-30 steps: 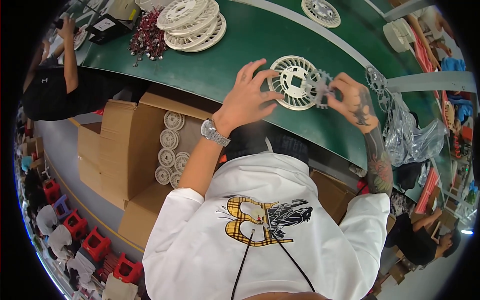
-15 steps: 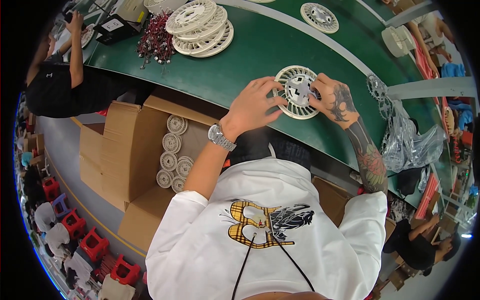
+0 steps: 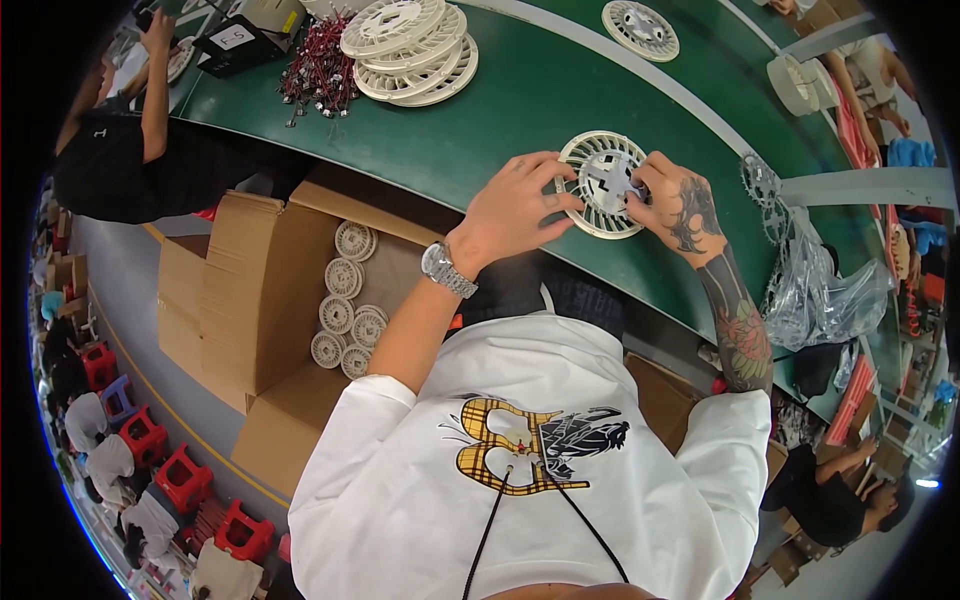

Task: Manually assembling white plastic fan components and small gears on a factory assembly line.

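Note:
A round white plastic grille point(image 3: 588, 222), with slots around its rim and a grey hub, lies on the green bench in front of me. My left hand point(image 3: 515, 208) holds its left edge, thumb and fingertips resting around the rim. At the right side of the hub, the fingers of my right hand point(image 3: 677, 205) are pinched together against it. Whatever is between those fingertips is hidden. Small black pieces show on the hub.
A stack of similar grilles point(image 3: 415, 75) stands beyond my left hand, beside a heap of red and black wires point(image 3: 318, 70). Another grille point(image 3: 641, 30) lies farther back. Below left, an open cardboard box point(image 3: 235, 300) holds several more. Clear plastic bags point(image 3: 825, 295) hang at right.
My view has shifted slightly, so most of the scene sits a little differently in the picture. Both hands keep their places on the grille, with only small finger movement on the right.

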A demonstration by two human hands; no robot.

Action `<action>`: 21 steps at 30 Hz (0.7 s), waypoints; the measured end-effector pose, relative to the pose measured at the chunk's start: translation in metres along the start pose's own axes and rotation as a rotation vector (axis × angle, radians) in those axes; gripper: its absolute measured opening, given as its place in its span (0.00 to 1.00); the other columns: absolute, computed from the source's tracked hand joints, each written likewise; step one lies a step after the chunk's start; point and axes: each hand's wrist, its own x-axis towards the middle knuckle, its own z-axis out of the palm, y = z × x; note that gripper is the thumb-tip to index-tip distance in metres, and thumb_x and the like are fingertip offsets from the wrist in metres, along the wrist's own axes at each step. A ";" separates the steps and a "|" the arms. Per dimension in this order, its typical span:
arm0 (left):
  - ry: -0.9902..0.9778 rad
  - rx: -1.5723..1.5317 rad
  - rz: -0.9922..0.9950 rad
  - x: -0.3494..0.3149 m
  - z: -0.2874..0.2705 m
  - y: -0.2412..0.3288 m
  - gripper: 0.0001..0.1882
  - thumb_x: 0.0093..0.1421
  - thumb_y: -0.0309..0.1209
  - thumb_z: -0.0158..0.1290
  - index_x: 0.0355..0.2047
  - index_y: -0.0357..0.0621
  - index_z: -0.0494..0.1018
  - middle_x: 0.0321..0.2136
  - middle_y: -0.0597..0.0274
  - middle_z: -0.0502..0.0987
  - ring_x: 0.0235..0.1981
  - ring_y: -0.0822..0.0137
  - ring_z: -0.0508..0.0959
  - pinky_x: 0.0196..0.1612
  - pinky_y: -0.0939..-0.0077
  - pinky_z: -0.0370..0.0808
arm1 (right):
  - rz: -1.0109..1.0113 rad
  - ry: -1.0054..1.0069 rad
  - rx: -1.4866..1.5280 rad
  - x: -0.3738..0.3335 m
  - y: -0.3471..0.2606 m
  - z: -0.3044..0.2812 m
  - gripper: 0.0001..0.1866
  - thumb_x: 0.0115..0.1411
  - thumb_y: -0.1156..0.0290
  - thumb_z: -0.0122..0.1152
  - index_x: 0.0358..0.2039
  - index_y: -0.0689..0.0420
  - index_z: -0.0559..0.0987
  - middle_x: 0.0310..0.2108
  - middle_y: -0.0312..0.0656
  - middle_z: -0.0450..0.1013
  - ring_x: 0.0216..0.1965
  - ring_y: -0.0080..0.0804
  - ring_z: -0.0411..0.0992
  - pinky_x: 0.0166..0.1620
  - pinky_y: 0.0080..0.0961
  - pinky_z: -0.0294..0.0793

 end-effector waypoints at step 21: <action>0.002 0.012 0.036 0.001 -0.001 0.000 0.12 0.55 0.37 0.66 0.39 0.59 0.80 0.49 0.67 0.75 0.59 0.55 0.72 0.59 0.57 0.71 | -0.002 -0.023 -0.011 0.001 0.001 0.005 0.10 0.53 0.69 0.68 0.34 0.60 0.81 0.34 0.42 0.75 0.32 0.43 0.79 0.37 0.36 0.78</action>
